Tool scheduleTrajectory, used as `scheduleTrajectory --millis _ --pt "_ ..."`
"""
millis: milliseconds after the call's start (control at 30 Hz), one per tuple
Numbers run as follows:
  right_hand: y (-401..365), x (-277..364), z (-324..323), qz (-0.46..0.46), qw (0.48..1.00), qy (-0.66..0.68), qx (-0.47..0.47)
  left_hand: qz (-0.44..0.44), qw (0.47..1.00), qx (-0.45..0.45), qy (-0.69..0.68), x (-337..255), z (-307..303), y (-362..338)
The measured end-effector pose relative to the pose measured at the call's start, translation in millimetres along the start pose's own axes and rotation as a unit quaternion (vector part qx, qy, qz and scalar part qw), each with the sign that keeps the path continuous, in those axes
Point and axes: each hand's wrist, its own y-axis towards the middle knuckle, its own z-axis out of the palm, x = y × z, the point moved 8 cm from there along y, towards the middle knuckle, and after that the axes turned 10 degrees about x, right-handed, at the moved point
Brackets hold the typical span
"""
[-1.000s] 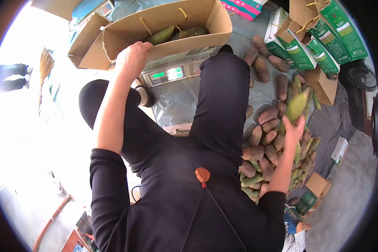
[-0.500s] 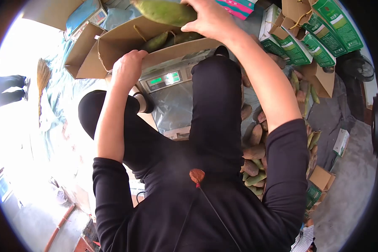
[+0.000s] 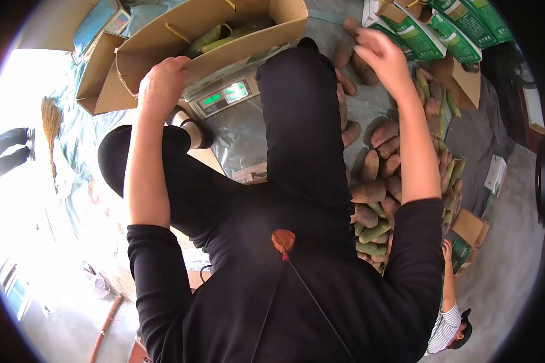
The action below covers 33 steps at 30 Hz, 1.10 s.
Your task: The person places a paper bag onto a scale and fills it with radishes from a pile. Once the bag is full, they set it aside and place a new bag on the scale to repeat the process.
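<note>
My left hand [image 3: 163, 83] grips the near edge of a cardboard box [image 3: 242, 54], fingers over the rim. Inside the box lie long green vegetables [image 3: 215, 39], beside thin cord handles. The box rests on a digital scale [image 3: 227, 98] with a lit green display. My right hand [image 3: 383, 59] is open, fingers apart and bent, reaching over large purplish-brown root vegetables [image 3: 364, 71] on the plastic sheet. Its fingertips are right at one of these roots, and no vegetable shows in its grasp.
A long pile of brown and green roots [image 3: 369, 193] runs along my right side. Green printed cartons [image 3: 415, 36] stand at the upper right. A broom [image 3: 51, 121] and another person's legs [image 3: 6, 151] are at left; a person in a striped shirt [image 3: 445, 330] is at lower right.
My right hand has let go of the large green vegetable and moved from above the box right and down to the roots. My left hand stays on the box edge.
</note>
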Motion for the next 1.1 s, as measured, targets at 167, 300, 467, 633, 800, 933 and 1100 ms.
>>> scheduleTrajectory --millis 167,300,467,633,800,933,1100 --pt "-185 -176 -32 0.245 0.963 0.003 -0.108 0.014 1.000 -0.022 -0.014 -1 -5 -2" --pt "-338 -249 -3 0.404 0.896 0.113 -0.144 0.018 0.999 -0.035 -0.024 0 -5 -2" --pt "-451 -272 29 0.533 0.819 0.112 -0.179 0.037 0.999 -0.033 -0.005 1 -5 -3" --pt "-502 -267 40 0.622 0.759 0.116 -0.155 0.036 0.999 -0.021 -0.027 3 -4 -3" --pt "-523 -244 48 0.680 0.704 0.128 -0.158 0.040 0.999 -0.021 -0.025 4 -2 1" --pt "-552 -255 65 0.694 0.696 0.139 -0.124 0.021 0.999 -0.018 -0.029 6 -2 3" --pt "-649 -305 90 0.774 0.617 0.060 -0.127 0.026 0.999 -0.015 -0.041 2 -2 2"
